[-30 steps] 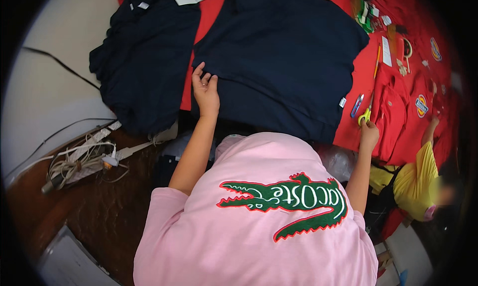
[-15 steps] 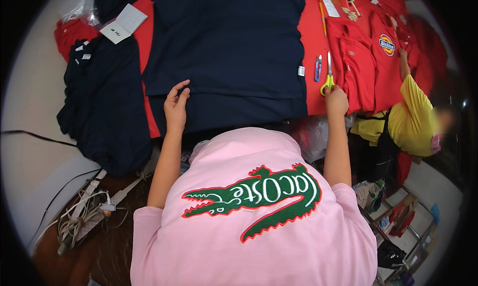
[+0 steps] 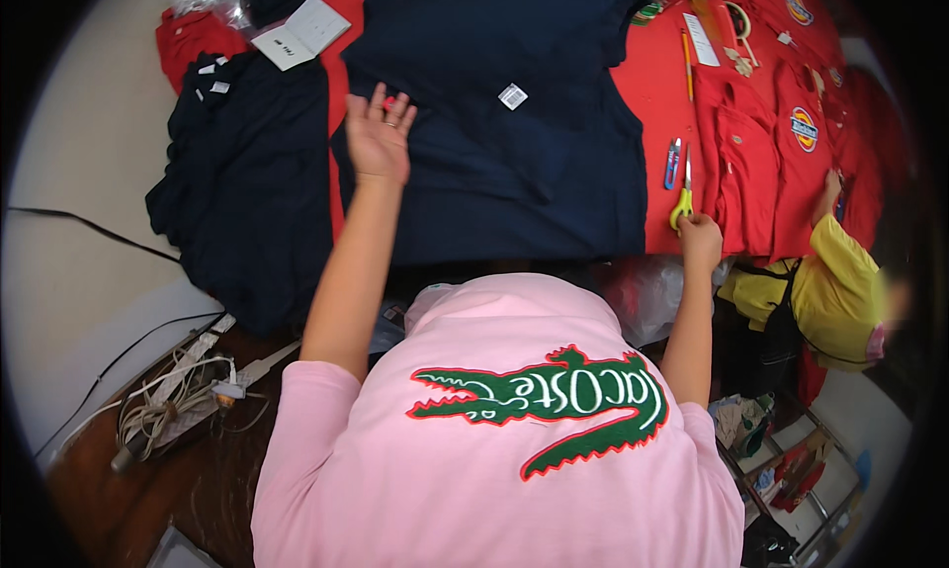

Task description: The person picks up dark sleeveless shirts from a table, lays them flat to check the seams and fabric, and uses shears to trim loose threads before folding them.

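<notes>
Far left, a tangle of pale cords (image 3: 148,415) lies around a power strip, below a rumpled navy heap (image 3: 242,197). An open white booklet (image 3: 301,32) sits above the gap beside that heap. Left hand (image 3: 378,143) next: palm turned up, fingers loosely spread and curled a little, at the left edge of the spread navy garment (image 3: 514,182); it grips no cloth. (A small red spot shows among the fingers; cannot tell what it is.) The garment lies broad and creased in front of the person, over red cloth (image 3: 657,113), with a white label (image 3: 512,96) on its upper middle. Right of it, on the red, blue snips (image 3: 672,165) lie just beside yellow-handled scissors (image 3: 681,212), whose blades point away from the person. An orange pencil (image 3: 687,66) lies farther up. Right hand (image 3: 701,240): fingers curled and closed on the scissors' handle. Beyond, red garments (image 3: 743,168) with round badges, and a co-worker in yellow, one hand (image 3: 828,194) at their near edge.
</notes>
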Tool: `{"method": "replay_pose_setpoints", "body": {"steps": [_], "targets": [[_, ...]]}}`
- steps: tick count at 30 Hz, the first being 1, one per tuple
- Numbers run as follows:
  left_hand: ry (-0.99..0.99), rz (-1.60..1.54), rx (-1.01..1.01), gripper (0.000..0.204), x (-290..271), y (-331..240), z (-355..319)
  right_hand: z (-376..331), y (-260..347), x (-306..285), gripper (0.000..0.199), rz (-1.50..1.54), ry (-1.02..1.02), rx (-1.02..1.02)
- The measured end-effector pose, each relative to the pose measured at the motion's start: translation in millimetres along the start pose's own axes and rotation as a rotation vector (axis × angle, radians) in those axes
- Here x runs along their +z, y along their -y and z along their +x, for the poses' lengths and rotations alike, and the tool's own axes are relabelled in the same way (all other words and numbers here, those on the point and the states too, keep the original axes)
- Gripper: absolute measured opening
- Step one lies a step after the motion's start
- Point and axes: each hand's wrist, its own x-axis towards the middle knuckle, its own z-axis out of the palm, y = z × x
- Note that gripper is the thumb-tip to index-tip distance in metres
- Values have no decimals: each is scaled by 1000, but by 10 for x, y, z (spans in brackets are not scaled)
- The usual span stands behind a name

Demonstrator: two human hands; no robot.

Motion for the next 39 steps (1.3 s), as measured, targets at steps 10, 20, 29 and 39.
{"method": "replay_pose_setpoints", "body": {"steps": [10, 20, 29, 39], "targets": [[-168, 199, -57, 34, 378, 877, -987, -184, 159, -165, 38, 1607, 525, 403], [-328, 431, 50, 55, 748, 1015, -469, -778, 1983, -341, 37, 865, 721, -302], [-83, 613, -51, 29, 683, 801, -482, -890, 2050, -564, 36, 640, 434, -617], [244, 583, 243, 65, 1045, 217, -1077, -1013, 1996, -814, 38, 409, 221, -904]]}}
